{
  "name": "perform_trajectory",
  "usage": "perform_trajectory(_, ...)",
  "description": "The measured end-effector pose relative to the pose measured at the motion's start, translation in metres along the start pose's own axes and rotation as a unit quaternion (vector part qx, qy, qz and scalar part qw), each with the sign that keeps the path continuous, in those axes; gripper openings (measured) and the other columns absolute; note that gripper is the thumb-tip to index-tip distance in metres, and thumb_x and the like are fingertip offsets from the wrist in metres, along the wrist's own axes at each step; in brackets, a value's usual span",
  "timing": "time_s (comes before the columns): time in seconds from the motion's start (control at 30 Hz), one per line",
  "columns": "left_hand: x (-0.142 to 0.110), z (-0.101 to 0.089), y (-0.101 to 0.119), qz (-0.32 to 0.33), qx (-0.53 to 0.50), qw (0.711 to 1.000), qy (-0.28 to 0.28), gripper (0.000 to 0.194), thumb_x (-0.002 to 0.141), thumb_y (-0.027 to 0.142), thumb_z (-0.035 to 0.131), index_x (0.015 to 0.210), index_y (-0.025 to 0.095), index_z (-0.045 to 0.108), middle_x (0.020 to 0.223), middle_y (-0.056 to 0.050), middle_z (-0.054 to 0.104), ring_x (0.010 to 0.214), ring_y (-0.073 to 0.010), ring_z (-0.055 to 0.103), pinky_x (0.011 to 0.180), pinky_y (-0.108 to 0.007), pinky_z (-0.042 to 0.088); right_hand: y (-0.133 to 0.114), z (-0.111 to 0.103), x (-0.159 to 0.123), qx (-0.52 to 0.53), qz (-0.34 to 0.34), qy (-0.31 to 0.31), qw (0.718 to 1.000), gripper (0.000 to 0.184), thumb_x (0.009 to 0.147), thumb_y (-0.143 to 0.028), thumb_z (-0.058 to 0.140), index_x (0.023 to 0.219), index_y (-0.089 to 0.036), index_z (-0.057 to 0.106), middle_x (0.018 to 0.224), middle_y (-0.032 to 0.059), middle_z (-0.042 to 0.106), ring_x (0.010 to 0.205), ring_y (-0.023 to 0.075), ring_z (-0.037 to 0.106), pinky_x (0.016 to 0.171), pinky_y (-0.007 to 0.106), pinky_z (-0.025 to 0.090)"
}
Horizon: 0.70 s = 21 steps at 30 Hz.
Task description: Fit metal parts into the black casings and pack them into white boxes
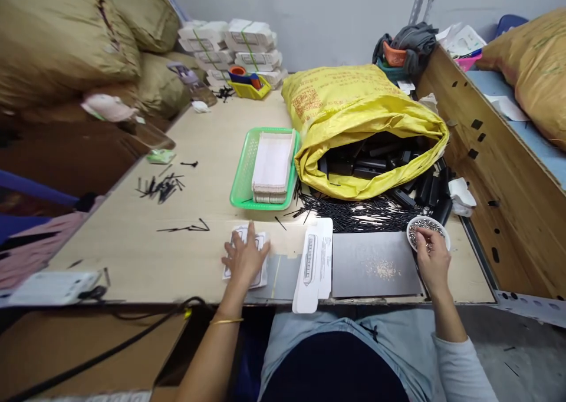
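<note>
My left hand (244, 257) lies with fingers spread on a small stack of white printed packets (259, 277) near the table's front edge. Over at the right, my right hand (432, 259) dips its pinched fingertips into a white round bowl (446, 237) of small shiny metal pieces (422, 225); whether a piece is between the fingers cannot be seen. Between the hands lies a flat white printed carton (315, 260), unfolded at its lower end. Beside it, a grey board (354, 266) carries a scatter of tiny pale bits (384, 269).
A green basket (241, 178) holds stacked white cartons (274, 160). Behind the board, a yellow sack (349, 95) spills black parts, with many thin black sticks (354, 212) before it. More black sticks (163, 187) lie left. A wooden side wall (469, 142) bounds the right.
</note>
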<state>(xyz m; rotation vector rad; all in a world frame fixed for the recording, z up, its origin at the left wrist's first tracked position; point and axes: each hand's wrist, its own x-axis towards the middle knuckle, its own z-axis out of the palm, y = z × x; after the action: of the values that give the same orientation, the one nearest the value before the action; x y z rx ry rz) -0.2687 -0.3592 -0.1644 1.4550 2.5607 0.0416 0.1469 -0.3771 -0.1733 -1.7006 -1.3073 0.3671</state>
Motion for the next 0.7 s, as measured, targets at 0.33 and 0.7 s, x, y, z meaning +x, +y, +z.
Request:
perform_trajectory(0.33,0.042,-0.005,0.216,0.451,-0.133,0.881,0.041,0.037,0.093,0.019,0.037,0.127,0.017,0.051,0.124,-0.010,0.057,0.116,-0.0198,0.051,0.102,-0.033,0.039,0.056,-0.014,0.018,-0.196,-0.057,-0.085,0.975,0.016,0.086,-0.030,0.048,0.080,-0.020,0.060,0.085,0.0075,0.064,0.085,0.0245,0.053,0.079,0.039,0.041)
perform_trajectory(0.7,0.077,0.029,0.308,0.478,-0.068,0.875,0.036,0.035,0.080,0.004,0.047,0.112,0.014,0.059,0.111,-0.015,0.058,0.106,-0.0270,0.053,0.095,-0.041,0.039,0.033,-0.018,0.008,0.156,0.167,0.062,0.972,0.026,0.080,-0.039,0.061,0.093,-0.017,0.064,0.087,0.0074,0.068,0.081,0.0194,0.062,0.073,0.033,0.048)
